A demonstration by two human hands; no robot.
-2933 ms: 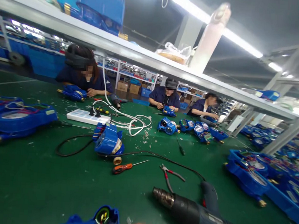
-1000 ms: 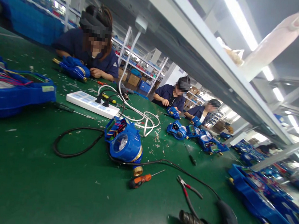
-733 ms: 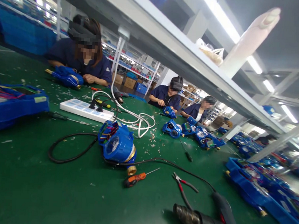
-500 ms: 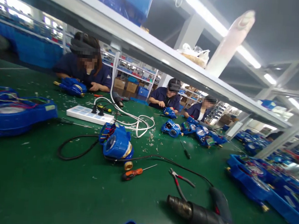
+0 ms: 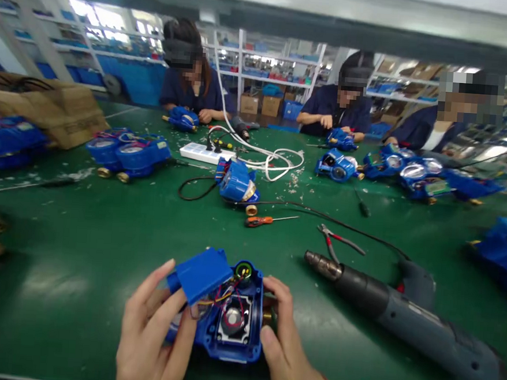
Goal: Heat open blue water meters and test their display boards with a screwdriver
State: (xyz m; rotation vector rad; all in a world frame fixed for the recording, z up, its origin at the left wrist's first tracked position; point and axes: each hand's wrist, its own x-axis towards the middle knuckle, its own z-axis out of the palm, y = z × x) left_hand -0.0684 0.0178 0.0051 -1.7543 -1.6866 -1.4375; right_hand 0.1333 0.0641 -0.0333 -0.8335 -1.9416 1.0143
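Observation:
An opened blue meter housing (image 5: pixel 235 354) lies at the near edge of the green table, with red, yellow and dark wires and a white-framed round part (image 5: pixel 234 320) inside. My left hand (image 5: pixel 157 328) is closed on a blue cover (image 5: pixel 204 274), tilted up over the left side of the housing and joined to it by wires. At the right side, my right hand (image 5: pixel 282 331) grips the housing, fingers and thumb around its brass fitting (image 5: pixel 268 315). The fingertips of my left hand are partly hidden behind the cover.
A heat gun (image 5: pixel 401 316) lies at right, with pliers (image 5: pixel 336 242) and an orange screwdriver (image 5: pixel 262 220) beyond. A power strip (image 5: pixel 206 153) and blue meters (image 5: pixel 236 183) stand farther back. Three co-workers sit opposite. A shelf (image 5: pixel 266 8) crosses overhead.
My view has levelled and tipped down. Both hands and the opened housing now show; before, only an edge of the housing and a blurred bit of hand showed below, plus a raised finger above.

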